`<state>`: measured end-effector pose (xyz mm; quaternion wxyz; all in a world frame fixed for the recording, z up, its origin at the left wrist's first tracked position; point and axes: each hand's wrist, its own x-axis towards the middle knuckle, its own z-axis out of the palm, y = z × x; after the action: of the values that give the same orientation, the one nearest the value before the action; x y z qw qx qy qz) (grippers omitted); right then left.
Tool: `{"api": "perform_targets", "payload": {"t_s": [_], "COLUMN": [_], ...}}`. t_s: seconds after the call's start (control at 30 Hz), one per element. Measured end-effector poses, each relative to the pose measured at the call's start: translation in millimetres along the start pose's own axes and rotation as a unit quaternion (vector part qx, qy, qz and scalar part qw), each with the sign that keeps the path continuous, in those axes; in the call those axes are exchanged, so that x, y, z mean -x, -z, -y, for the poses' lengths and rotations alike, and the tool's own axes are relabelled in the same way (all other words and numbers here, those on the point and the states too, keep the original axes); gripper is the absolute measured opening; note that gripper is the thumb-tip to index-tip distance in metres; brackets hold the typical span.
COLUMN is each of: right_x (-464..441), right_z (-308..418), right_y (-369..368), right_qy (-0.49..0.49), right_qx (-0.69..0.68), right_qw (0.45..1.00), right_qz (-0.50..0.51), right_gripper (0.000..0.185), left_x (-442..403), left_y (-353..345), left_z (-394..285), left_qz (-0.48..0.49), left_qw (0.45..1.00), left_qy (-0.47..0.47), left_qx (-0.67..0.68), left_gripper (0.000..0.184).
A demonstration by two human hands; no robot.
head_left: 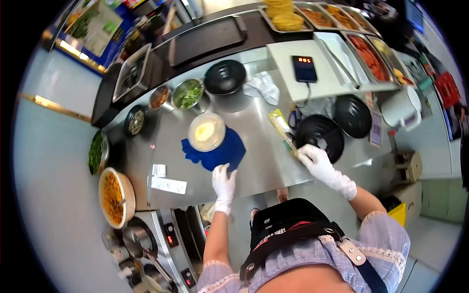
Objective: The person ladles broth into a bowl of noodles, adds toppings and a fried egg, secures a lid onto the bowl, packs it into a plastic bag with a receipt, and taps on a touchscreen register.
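My left hand point(223, 189), in a white glove, is at the near edge of a folded blue cloth point(229, 149). Its fingers are slightly bent and apart, with nothing in them. On the cloth stands a round plastic tub point(206, 132) with a translucent lid and something pale yellow inside. My right hand point(320, 167), gloved too, has its fingers drawn together by the near end of a long yellow packet point(279, 124); what they pinch is hidden. Just beyond that hand sits a black bowl point(325, 132) with a utensil across it.
A steel bowl of chopped greens point(189, 94) and a black bowl point(225, 77) stand at the back. A scale point(304, 69) reading 005 is on a white board. At right are another black bowl point(352, 115) and a white jug point(403, 107). Shredded orange food fills a tub point(128, 198) at left.
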<state>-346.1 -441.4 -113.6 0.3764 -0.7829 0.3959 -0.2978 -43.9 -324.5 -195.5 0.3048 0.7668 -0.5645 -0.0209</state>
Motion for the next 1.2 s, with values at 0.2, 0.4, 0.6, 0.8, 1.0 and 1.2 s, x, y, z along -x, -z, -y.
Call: {"api": "perform_targets", "payload": {"t_s": [0.2,0.4,0.6,0.8,1.0,1.2], "right_x": [1.8,-9.2,-10.3,110.6,266.1,280.5], "right_z": [8.6,17.6,39.9,-73.0,-306.3,-300.3], "right_y": [-39.2,-62.3,-6.7,47.5,-72.6,-106.6], "right_qy": [0.066,0.055,-0.055,-0.304,-0.603,-0.588], "right_qx": [0.0,0.038,-0.008,-0.13,-0.2,-0.479], "right_qw": [0.989,0.979,0.961,0.691,0.683,0.597], "right_qz": [0.132,0.193,-0.269,-0.643,-0.36,-0.263], "right_gripper": [0.009,0.015,0.017,0.034,0.03,0.078], "left_x": [-9.7,-2.3,26.6,51.7,114.5,131.2], "left_y": [-0.8,61.2,41.4,-31.2,-190.6,-299.1], "left_z": [28.2,41.0,51.4,-43.0,-102.0,-125.5], "left_qz": [0.099,-0.042,0.256,0.556,0.653,0.555], "left_qw": [0.983,0.966,0.897,0.779,0.687,0.657], "left_qy": [0.091,0.185,0.22,0.02,0.216,0.372], "left_qx": [0.127,0.178,0.284,0.29,0.233,0.349], "left_gripper": [0.02,0.017,0.02,0.021,0.083,0.061]}}
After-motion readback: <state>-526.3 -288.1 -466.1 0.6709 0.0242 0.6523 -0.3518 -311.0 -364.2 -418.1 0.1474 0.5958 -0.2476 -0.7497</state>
